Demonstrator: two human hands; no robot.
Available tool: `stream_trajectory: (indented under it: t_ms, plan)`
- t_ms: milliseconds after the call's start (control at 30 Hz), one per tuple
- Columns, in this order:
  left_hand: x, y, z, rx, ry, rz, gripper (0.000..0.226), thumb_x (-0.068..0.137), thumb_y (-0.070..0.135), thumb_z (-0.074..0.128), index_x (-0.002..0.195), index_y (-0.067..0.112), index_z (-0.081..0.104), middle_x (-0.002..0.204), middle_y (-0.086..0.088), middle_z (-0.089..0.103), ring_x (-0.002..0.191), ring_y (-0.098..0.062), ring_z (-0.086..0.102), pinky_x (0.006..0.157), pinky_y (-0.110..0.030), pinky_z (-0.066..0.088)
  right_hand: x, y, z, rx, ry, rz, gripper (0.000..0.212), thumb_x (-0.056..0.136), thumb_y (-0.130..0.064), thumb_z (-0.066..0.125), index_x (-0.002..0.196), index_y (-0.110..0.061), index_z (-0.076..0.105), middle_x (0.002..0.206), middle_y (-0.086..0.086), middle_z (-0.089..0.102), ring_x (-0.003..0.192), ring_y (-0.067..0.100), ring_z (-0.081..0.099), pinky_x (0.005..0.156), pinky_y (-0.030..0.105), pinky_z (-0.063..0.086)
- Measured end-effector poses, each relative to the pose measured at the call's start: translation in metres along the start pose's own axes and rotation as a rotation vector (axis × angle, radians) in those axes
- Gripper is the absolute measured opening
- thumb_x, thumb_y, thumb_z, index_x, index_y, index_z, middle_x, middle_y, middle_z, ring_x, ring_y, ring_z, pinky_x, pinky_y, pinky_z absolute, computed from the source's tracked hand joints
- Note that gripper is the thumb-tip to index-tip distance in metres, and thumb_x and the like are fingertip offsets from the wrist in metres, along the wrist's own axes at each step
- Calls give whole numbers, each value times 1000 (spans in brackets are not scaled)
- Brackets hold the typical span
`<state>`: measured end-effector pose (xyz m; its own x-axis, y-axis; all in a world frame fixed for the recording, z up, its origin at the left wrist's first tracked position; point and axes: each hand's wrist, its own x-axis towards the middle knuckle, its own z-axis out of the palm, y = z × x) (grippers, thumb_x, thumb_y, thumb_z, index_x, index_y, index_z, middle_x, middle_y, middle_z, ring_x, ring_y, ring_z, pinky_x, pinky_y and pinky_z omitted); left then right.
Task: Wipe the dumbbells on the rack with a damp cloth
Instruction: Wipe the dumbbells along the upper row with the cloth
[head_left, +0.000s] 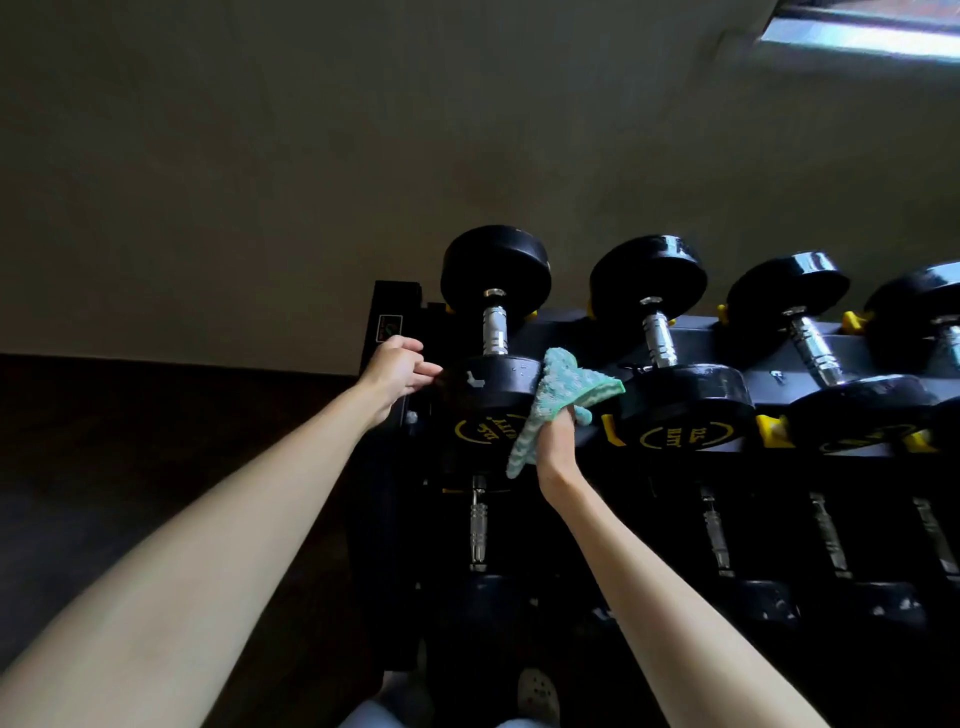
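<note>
The left hand (397, 371) is out at the left end of the rack (397, 312), fingers loosely curled, their tips touching the left side of the near head of the leftmost dumbbell (493, 358); whether they actually grip it, hard to tell. That dumbbell lies on the top rail, chrome handle running away from the person, yellow lettering on its near face. Right beside it, the right hand (558, 441) is closed around a teal cloth (561, 395), which is bunched up and pressed against the right side of that same near head, one corner poking toward the second dumbbell (670, 353). Further right along the top rail sit a third dumbbell (821, 353) and another at the frame's edge. A lower row lies in deep shadow.
</note>
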<state>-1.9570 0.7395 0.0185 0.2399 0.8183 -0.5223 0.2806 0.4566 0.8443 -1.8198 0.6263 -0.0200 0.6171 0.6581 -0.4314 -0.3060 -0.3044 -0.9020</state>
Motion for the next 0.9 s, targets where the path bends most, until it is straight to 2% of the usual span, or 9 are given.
stream_trajectory:
  t_ms: [100,200,267,300,333,433,600,733,900]
  plan:
    - [0,-1,-2,-21,-9,-8,36,96,0,28,130,3,39,86,-9,63,100,-29,60,102,-39,41,-15,-13,8,-176,7,-229,41,88,-25,33,116,0,49,108,15,53,103,24,46,100,36,35]
    - [-2,-1,-3,31,-12,-10,37,95,0,30,131,5,39,91,-8,63,94,-24,60,94,-33,43,-26,-26,25,-402,-23,-422,32,86,-14,32,96,3,58,91,16,60,103,31,48,101,37,33]
    - [-3,0,-4,106,35,12,39,95,0,30,132,6,39,107,-11,60,89,-18,57,81,-28,45,-21,-29,32,-640,-40,-502,34,79,-4,30,72,3,63,78,19,65,92,32,52,91,36,44]
    - [-3,-1,-6,138,78,23,40,95,0,29,133,7,39,117,-12,55,92,-18,56,81,-28,47,-19,-29,35,-759,-62,-566,33,75,-7,26,61,0,55,70,19,62,83,32,54,86,38,47]
    - [-2,-1,-10,163,128,27,41,95,0,28,133,8,39,126,-13,51,102,-20,55,87,-31,47,-27,-34,36,-907,-133,-549,32,74,-11,20,61,-2,48,72,20,61,85,35,54,93,46,43]
    - [4,-2,-24,230,299,-11,42,93,-1,26,132,4,39,138,-14,40,122,-30,45,104,-44,41,-28,-28,40,-1191,-164,-745,56,79,-22,11,88,3,60,100,21,64,110,42,49,109,50,18]
    - [10,-13,-46,284,428,-94,45,89,-6,28,132,-8,41,143,-23,36,129,-37,42,104,-45,40,-33,-23,58,-1336,-95,-974,27,78,-24,36,65,-18,59,58,-4,61,73,26,63,91,39,28]
    - [11,-11,-55,267,434,-87,40,88,-4,30,124,-7,48,135,-23,44,118,-39,51,96,-48,47,-34,-18,65,-1401,-194,-982,49,88,-34,20,75,-19,64,72,1,66,95,25,58,101,36,16]
    - [10,-6,-66,211,436,-37,37,88,-1,31,122,-5,47,132,-20,45,117,-37,49,97,-48,47,-35,-24,85,-1632,-372,-879,33,101,-29,29,106,-19,61,97,8,66,114,28,46,108,38,9]
